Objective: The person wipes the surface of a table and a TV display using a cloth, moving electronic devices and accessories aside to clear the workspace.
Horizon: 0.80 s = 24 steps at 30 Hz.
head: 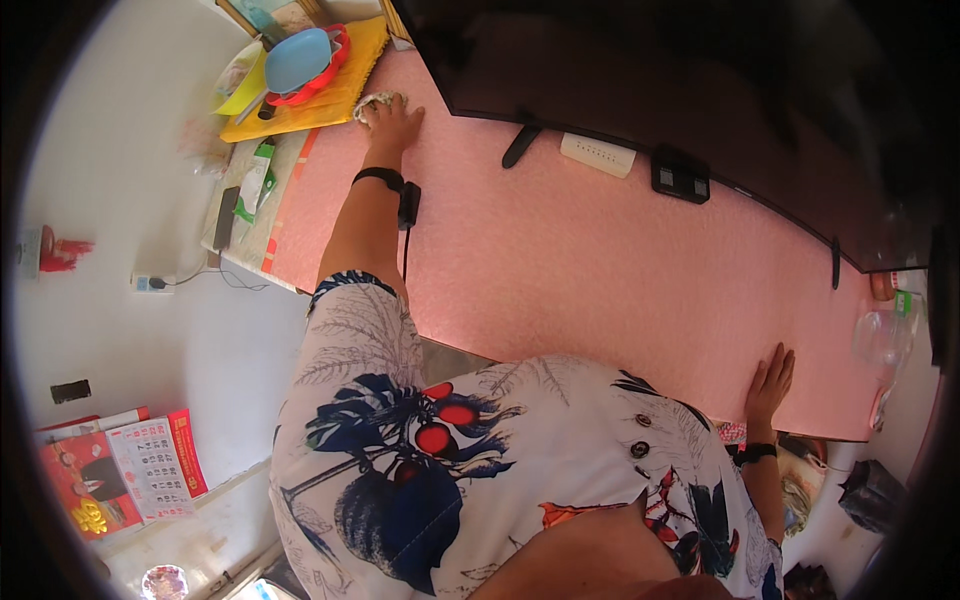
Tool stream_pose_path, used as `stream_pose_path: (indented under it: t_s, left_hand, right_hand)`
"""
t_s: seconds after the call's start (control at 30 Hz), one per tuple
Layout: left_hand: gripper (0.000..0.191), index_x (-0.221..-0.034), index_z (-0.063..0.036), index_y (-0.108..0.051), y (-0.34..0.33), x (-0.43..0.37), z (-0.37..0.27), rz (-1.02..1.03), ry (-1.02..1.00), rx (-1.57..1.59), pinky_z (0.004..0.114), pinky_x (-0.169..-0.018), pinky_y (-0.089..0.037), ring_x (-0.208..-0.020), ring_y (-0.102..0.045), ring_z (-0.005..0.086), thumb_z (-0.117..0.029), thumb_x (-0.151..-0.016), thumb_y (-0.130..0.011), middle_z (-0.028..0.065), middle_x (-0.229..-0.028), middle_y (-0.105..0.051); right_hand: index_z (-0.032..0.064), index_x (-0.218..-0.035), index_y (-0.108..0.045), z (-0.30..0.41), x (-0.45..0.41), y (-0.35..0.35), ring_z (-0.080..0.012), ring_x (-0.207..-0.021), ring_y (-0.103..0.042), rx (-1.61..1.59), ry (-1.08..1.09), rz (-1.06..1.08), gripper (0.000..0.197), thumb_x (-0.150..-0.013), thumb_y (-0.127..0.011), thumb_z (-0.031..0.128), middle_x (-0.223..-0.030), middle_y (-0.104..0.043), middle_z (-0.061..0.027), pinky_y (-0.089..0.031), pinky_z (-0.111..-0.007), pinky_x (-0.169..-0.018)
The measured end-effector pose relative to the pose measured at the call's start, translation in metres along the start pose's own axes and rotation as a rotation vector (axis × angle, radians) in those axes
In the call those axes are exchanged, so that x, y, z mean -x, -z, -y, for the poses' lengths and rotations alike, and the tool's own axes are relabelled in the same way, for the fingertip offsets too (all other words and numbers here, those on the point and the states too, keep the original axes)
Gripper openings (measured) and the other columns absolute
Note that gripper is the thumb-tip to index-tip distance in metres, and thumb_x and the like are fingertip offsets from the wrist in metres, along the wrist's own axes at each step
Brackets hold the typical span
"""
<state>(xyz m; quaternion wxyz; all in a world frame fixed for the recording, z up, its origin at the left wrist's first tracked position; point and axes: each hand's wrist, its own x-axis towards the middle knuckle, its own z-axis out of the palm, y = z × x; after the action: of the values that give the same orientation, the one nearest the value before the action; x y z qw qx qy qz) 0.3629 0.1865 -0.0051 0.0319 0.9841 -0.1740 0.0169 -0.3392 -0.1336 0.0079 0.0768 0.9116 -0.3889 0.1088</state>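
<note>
My left hand [392, 127] reaches far across the pink-covered tabletop [570, 255], palm down over a bunched pale patterned cloth [367, 112]. The cloth pokes out past the fingers, beside a folded yellow cloth [360, 60]. A black strap with a small corded device [408, 205] is around the left wrist. My right hand [770, 384] rests flat near the table's front edge at the right, fingers extended, holding nothing.
A large dark television [637, 67] stands along the back on black feet [520, 145]. Before it sit a white box [598, 154] and a black box [679, 174]. A blue plastic dish [298, 60], a red tray [341, 56] and a yellow bowl [244, 75] are at the far left.
</note>
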Motion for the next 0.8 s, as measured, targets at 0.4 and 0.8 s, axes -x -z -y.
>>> stream_pose_path:
  t_s: [0.4, 0.8]
  left_hand:
    - [0.055, -0.134, -0.0146, -0.035, -0.001, 0.041, -0.073, -0.034, -0.599, 0.056, 0.05, -0.107, -0.006, -0.133, -0.011, 0.033, -0.043, -0.086, -0.037, 0.0113, -0.141, -0.026]
    - [0.052, -0.132, -0.0105, -0.038, 0.008, 0.09, -0.101, 0.058, -0.68, 0.269, 0.05, -0.106, -0.004, -0.132, -0.014, 0.0301, -0.04, -0.091, -0.025, 0.01, -0.137, -0.033]
  right_hand:
    - [0.0068, -0.133, -0.035, -0.005, 0.002, -0.004, -0.0372, -0.124, -0.03, 0.024, -0.016, 0.007, 0.048, -0.092, -0.041, 0.03, -0.135, -0.032, -0.0233, -0.024, -0.045, -0.101]
    - [0.0084, -0.133, -0.035, -0.008, 0.003, -0.009, -0.0373, -0.123, -0.032, 0.037, 0.002, -0.042, 0.047, -0.092, -0.04, 0.031, -0.134, -0.033, -0.0236, -0.025, -0.046, -0.1]
